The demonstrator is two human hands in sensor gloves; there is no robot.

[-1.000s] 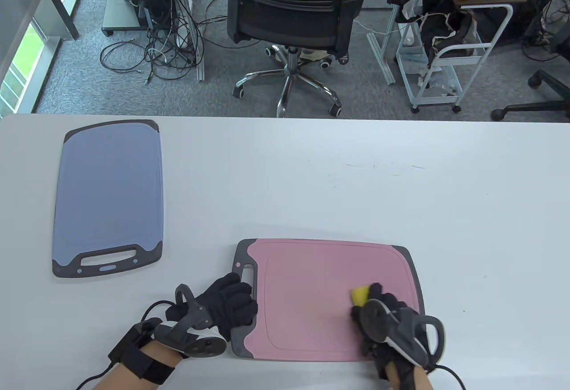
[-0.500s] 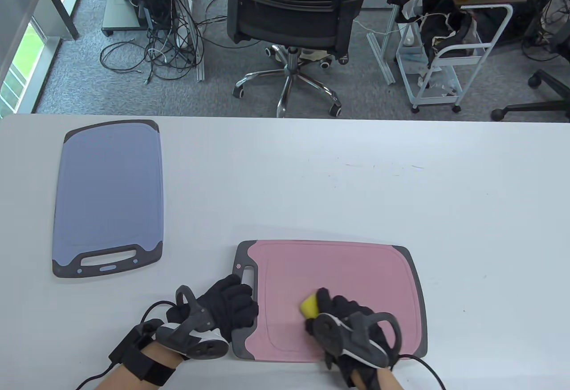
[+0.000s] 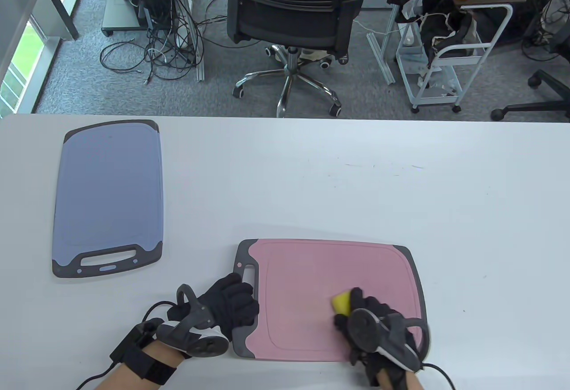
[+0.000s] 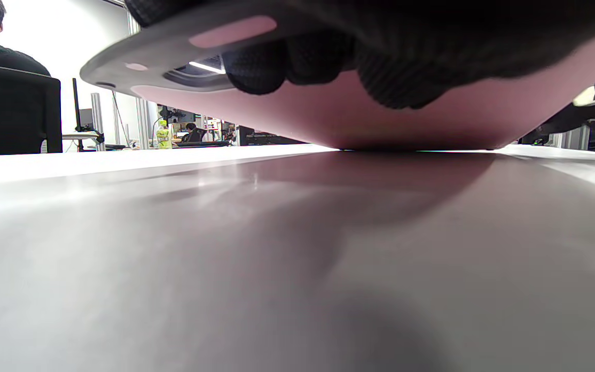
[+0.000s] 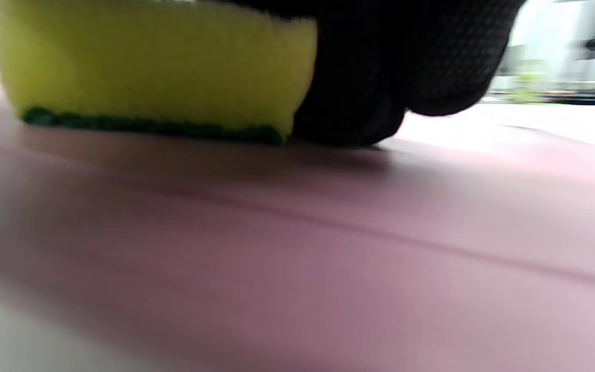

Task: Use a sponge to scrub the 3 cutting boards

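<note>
A pink cutting board point(image 3: 311, 270) with a dark grey rim lies at the table's near edge. My left hand point(image 3: 236, 301) grips its grey handle end; in the left wrist view the fingers point(image 4: 297, 62) curl under the pink board point(image 4: 328, 119), whose end is raised slightly off the table. My right hand point(image 3: 363, 312) holds a yellow sponge point(image 3: 341, 302) down on the board's near right part. The right wrist view shows the sponge point(image 5: 147, 67), green scouring side down, on the pink board point(image 5: 328, 232) with a gloved finger point(image 5: 406, 62) beside it. A blue cutting board point(image 3: 109, 194) lies far left.
The white table point(image 3: 356, 185) stretches behind and to the right of the pink board. Beyond its far edge stand an office chair point(image 3: 294, 11) and a white trolley point(image 3: 445, 51). Glove cables trail off the near edge.
My right hand swept the sponge left across the pink board, then back to the right, ending between the two earlier spots. The left hand has stayed on the handle end.
</note>
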